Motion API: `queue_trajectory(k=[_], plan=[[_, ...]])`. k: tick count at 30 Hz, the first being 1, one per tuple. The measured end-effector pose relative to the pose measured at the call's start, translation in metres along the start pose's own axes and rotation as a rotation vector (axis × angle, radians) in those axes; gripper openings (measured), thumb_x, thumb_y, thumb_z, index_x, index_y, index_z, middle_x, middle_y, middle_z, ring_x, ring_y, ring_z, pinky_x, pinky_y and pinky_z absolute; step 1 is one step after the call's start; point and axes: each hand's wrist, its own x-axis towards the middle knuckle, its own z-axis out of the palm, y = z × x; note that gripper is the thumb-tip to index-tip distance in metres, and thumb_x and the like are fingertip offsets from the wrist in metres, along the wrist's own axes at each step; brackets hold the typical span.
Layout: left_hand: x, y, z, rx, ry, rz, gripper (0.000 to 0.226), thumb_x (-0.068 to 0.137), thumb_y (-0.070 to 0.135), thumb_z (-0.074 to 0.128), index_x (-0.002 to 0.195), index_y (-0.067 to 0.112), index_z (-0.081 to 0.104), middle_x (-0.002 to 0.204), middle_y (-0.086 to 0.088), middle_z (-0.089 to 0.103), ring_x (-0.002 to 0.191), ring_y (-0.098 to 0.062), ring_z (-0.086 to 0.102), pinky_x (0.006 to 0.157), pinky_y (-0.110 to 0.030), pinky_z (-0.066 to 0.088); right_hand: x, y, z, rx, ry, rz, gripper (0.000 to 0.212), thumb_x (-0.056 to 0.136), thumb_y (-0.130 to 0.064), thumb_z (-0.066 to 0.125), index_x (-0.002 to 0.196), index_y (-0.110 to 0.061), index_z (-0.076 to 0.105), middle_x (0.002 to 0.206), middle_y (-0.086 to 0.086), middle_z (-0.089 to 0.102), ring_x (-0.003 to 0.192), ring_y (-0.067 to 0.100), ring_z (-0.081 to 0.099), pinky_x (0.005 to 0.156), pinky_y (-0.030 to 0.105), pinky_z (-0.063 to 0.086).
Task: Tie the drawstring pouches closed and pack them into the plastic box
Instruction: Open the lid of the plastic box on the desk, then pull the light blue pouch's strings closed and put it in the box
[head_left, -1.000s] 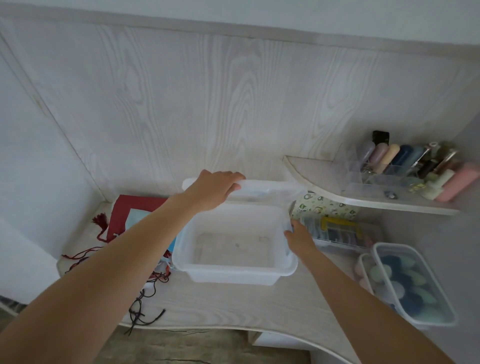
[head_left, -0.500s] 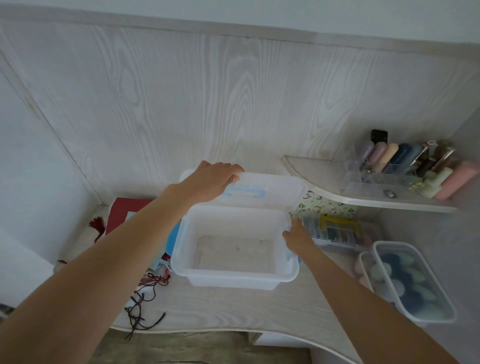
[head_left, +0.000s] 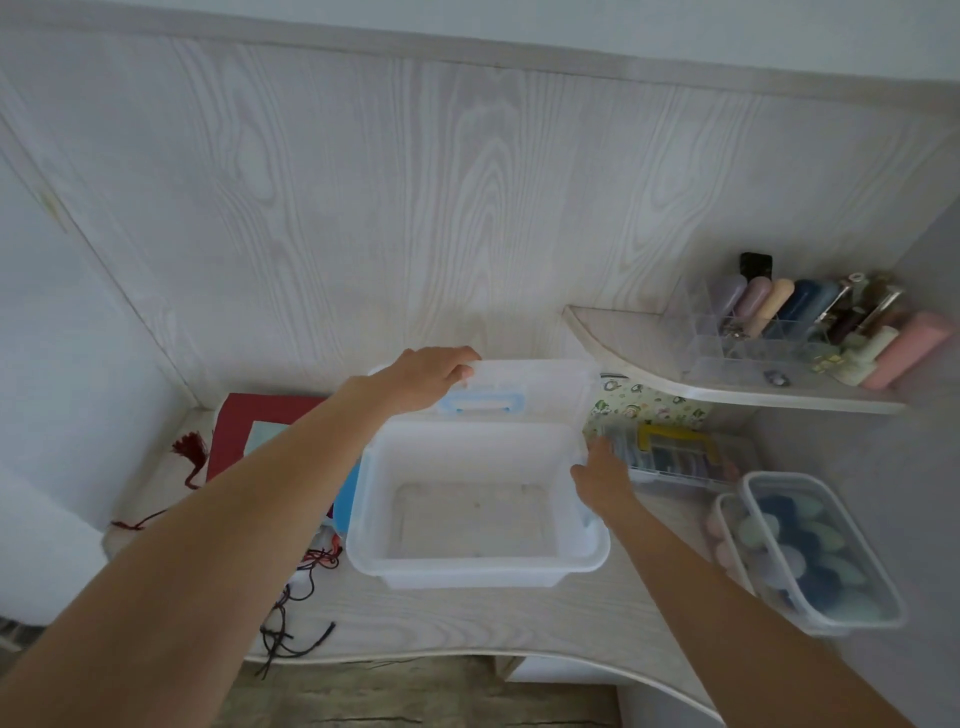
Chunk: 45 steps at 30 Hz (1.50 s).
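Head view: I see the plastic box (head_left: 475, 569) open on the desk (head_left: 467, 618), nothing inside. Left hand (head_left: 428, 382) grips the raised lid (head_left: 540, 384) – fingers curled over its edge. Right hand (head_left: 602, 480) rests against the box's right rim, fingers relaxed.

Head view, looking down, close over desk (head_left: 467, 618); edges perhaps warped.

I have both bare arms stretched forward. My left hand (head_left: 427, 379) reaches farthest, palm down, fingers curled over an edge. My right hand (head_left: 602, 480) sits lower and nearer, fingers pointing forward, their grip hidden from me.
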Motion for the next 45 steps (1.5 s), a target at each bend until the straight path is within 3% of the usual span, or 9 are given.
queue_trajectory(k=[4, 13, 22, 30, 34, 38, 40, 43, 45], plan=[[0.004, 0.004, 0.024, 0.101, 0.005, 0.015, 0.039, 0.102, 0.020, 0.028, 0.139, 0.030, 0.039, 0.124, -0.003, 0.056, 0.112, -0.023, 0.047, 0.093, -0.037, 0.030, -0.001, 0.000, 0.000, -0.019, 0.021, 0.010, 0.043, 0.093, -0.002, 0.039, 0.136, 0.000, 0.030, 0.130, 0.020, 0.049, 0.117, 0.034, 0.050, 0.090, 0.037, 0.043], [0.008, 0.018, 0.056, 0.106, 0.036, 0.005, 0.049, 0.098, 0.012, 0.033, 0.143, 0.034, 0.031, 0.145, -0.001, 0.038, 0.129, -0.023, 0.037, 0.112, -0.045, 0.016, -0.007, -0.005, 0.003, -0.063, 0.128, -0.030, 0.039, 0.091, -0.006, 0.046, 0.129, -0.006, 0.041, 0.130, 0.013, 0.045, 0.120, 0.028, 0.042, 0.095, 0.040, 0.041], [-0.034, 0.007, 0.039, 0.085, 0.351, -0.136, 0.040, 0.095, 0.014, 0.039, 0.134, 0.025, 0.043, 0.126, -0.001, 0.053, 0.114, -0.021, 0.051, 0.095, -0.040, 0.039, -0.028, -0.040, -0.002, -0.094, 0.067, -0.520, 0.033, 0.097, -0.013, 0.041, 0.129, -0.015, 0.045, 0.134, 0.004, 0.045, 0.123, 0.018, 0.042, 0.098, 0.026, 0.034], [-0.116, -0.073, 0.016, 0.032, 0.541, -0.344, 0.034, 0.092, 0.007, 0.040, 0.123, 0.014, 0.053, 0.116, -0.008, 0.059, 0.102, -0.026, 0.060, 0.084, -0.043, 0.049, -0.074, -0.119, 0.050, 0.089, -0.039, -0.851, 0.043, 0.095, -0.008, 0.042, 0.138, -0.013, 0.038, 0.139, 0.006, 0.041, 0.129, 0.019, 0.037, 0.099, 0.014, 0.022], [-0.156, -0.133, 0.026, -0.100, 0.483, -0.421, 0.037, 0.091, -0.002, 0.039, 0.124, 0.008, 0.053, 0.125, -0.010, 0.057, 0.115, -0.026, 0.056, 0.097, -0.040, 0.044, -0.099, -0.163, 0.105, 0.078, -0.170, -0.875, 0.043, 0.094, -0.003, 0.041, 0.136, -0.007, 0.040, 0.136, 0.013, 0.043, 0.119, 0.026, 0.046, 0.096, 0.018, 0.029], [-0.183, -0.178, 0.042, -0.145, 0.266, -0.437, 0.041, 0.095, 0.000, 0.036, 0.135, 0.010, 0.045, 0.136, -0.011, 0.050, 0.121, -0.025, 0.052, 0.100, -0.035, 0.042, -0.104, -0.192, 0.173, -0.155, -0.328, -0.732, 0.038, 0.093, -0.002, 0.038, 0.128, -0.007, 0.051, 0.131, 0.015, 0.052, 0.120, 0.030, 0.048, 0.097, 0.030, 0.034], [-0.190, -0.190, 0.050, -0.182, 0.118, -0.428, 0.046, 0.097, 0.001, 0.034, 0.140, 0.015, 0.039, 0.141, -0.010, 0.045, 0.106, -0.024, 0.059, 0.085, -0.030, 0.046, -0.103, -0.198, 0.200, -0.256, -0.386, -0.633, 0.042, 0.093, 0.000, 0.037, 0.133, -0.007, 0.046, 0.134, 0.016, 0.049, 0.123, 0.030, 0.046, 0.097, 0.031, 0.034], [-0.191, -0.208, 0.068, -0.216, -0.036, -0.403, 0.052, 0.097, 0.001, 0.032, 0.143, 0.025, 0.034, 0.140, -0.008, 0.047, 0.059, -0.010, 0.053, 0.052, -0.022, 0.042, -0.098, -0.195, 0.227, -0.332, -0.448, -0.528, 0.054, 0.090, 0.008, 0.037, 0.141, -0.012, 0.037, 0.141, 0.015, 0.041, 0.128, 0.030, 0.040, 0.100, 0.030, 0.035], [-0.189, -0.217, 0.078, -0.215, -0.060, -0.387, 0.056, 0.095, -0.001, 0.033, 0.142, 0.029, 0.035, 0.142, -0.006, 0.045, 0.060, -0.010, 0.054, 0.050, -0.021, 0.039, -0.095, -0.188, 0.239, -0.345, -0.424, -0.505, 0.060, 0.086, 0.014, 0.040, 0.140, -0.014, 0.040, 0.141, 0.013, 0.042, 0.130, 0.028, 0.039, 0.104, 0.030, 0.035]])
